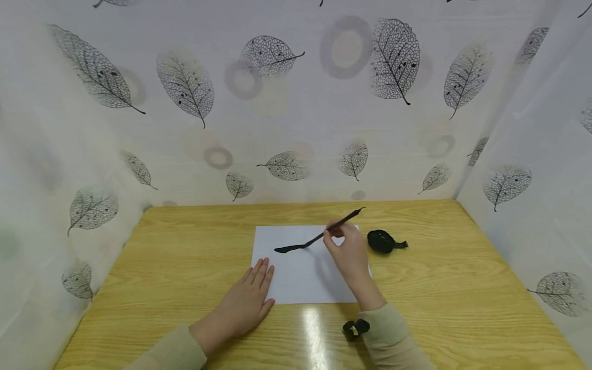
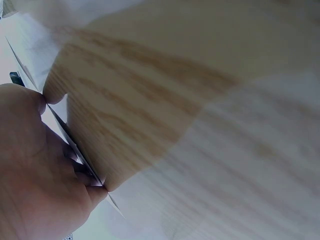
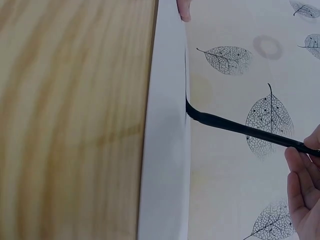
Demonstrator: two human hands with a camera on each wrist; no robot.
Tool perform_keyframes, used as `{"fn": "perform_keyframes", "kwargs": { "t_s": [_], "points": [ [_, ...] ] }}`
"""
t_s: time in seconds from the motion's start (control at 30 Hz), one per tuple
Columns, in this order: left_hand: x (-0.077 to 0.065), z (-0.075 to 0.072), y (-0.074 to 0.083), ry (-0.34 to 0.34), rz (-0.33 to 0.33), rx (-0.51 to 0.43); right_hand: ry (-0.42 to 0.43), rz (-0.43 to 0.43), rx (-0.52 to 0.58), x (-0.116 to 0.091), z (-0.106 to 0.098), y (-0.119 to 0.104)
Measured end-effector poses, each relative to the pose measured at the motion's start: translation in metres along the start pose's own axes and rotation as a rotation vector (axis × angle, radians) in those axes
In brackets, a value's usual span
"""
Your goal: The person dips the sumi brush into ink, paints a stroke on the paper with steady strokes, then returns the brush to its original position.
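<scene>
A white sheet of paper [image 1: 305, 288] lies on the wooden table. My right hand [image 1: 350, 252] pinches the dark shaft of a writing brush [image 1: 339, 223] between thumb and fingers. Slanting down to the left, the brush meets the paper with its tip; the right wrist view shows the brush head [image 3: 194, 112] bent against the sheet. A thick black stroke [image 1: 288, 250] runs left from the tip. My left hand [image 1: 245, 300] lies flat with straight fingers over the paper's left edge. In the left wrist view that hand [image 2: 45, 170] is seen from the side.
Just right of the paper sits a small black dish with a stubby handle [image 1: 381, 241], apparently holding dark liquid. A black wrist-worn device [image 1: 356, 328] is at my right cuff. Leaf-printed curtains [image 1: 296, 118] enclose the table [image 1: 439, 288] at the back and sides.
</scene>
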State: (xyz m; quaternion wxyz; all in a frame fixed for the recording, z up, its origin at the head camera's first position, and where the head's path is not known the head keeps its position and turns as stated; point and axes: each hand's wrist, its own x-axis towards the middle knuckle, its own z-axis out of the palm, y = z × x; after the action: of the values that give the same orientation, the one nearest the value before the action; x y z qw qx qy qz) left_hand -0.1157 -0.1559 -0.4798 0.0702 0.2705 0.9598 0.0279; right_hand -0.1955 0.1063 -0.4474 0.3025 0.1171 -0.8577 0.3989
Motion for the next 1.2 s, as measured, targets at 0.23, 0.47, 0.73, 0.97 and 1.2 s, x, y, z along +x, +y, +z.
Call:
{"fn": "perform_keyframes", "kwargs": {
  "t_s": [0.23, 0.47, 0.73, 0.97, 1.2],
  "points": [
    [0.000, 0.000, 0.000, 0.008, 0.001, -0.014, 0.027, -0.013, -0.014, 0.000, -0.008, 0.005],
    [0.000, 0.001, -0.001, 0.016, 0.003, -0.009, 0.037, 0.005, -0.044, 0.000, -0.016, 0.012],
    [-0.001, -0.001, 0.000, 0.021, 0.007, -0.007, 0.051, 0.018, -0.063, 0.000, -0.026, 0.019],
    [-0.003, -0.005, 0.001, 0.017, 0.008, -0.015, 0.074, 0.017, -0.075, -0.001, -0.033, 0.027],
    [-0.002, -0.003, 0.001, 0.007, 0.002, -0.008, 0.085, 0.037, -0.074, -0.001, -0.040, 0.032]
  ]
}}
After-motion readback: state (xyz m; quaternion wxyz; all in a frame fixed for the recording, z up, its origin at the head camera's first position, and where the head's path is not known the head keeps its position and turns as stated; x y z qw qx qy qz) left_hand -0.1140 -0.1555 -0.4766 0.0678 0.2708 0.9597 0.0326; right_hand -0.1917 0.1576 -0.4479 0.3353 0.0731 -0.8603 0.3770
